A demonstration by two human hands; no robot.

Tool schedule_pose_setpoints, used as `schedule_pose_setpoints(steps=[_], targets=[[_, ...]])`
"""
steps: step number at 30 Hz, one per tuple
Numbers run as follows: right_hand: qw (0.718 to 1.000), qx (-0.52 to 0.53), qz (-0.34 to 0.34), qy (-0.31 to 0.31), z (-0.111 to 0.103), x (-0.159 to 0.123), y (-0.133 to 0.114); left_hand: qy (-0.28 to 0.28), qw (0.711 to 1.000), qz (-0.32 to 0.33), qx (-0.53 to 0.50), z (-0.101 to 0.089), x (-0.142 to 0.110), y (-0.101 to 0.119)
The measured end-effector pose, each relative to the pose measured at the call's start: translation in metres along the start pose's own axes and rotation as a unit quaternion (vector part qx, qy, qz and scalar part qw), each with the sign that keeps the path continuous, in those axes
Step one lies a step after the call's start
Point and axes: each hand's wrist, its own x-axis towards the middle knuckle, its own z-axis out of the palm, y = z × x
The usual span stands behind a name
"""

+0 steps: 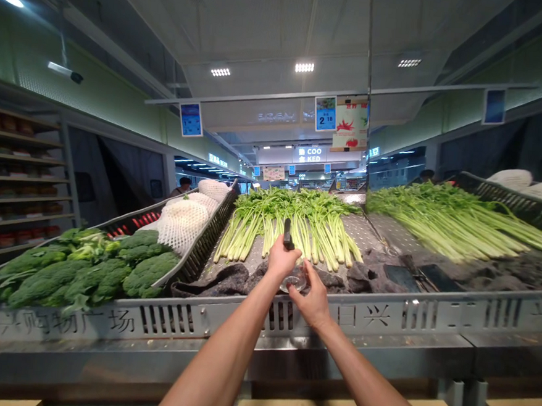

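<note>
Black and narrow, a handle-like piece [288, 234] is gripped in the closed left hand [282, 258], its upper end showing above the fist. A clear round piece [294, 279] is seen just below that fist, above the middle of the counter's front edge; whether the two pieces are joined cannot be told. The clear piece is touched by the right hand [313, 295], whose thumb and fingers are parted and curved about it; how firmly it is held cannot be told.

Dark crumpled cloth [221, 280] is spread along the inside of the front edge of the counter [400, 342], behind a slotted grey rail [224, 311]. Beyond the cloth, leafy green stalks [292, 226] are laid side by side, with pale ends turned to the front edge and leaves to the back. Broccoli [75, 273] is heaped at the front left corner, and rounded goods in white foam netting [183, 221] are set behind it. At the right edge, the stalks and cloth are reflected in a mirror [460, 148]. Blue price cards [325, 113] are hung overhead.
</note>
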Motion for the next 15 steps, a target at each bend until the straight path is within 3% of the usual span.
schedule_pose_setpoints(steps=[15], targets=[[0.999, 0.030, 0.007, -0.041, 0.020, -0.007, -0.005, 0.010, 1.000, -0.014, -0.006, -0.023, -0.003, -0.015]])
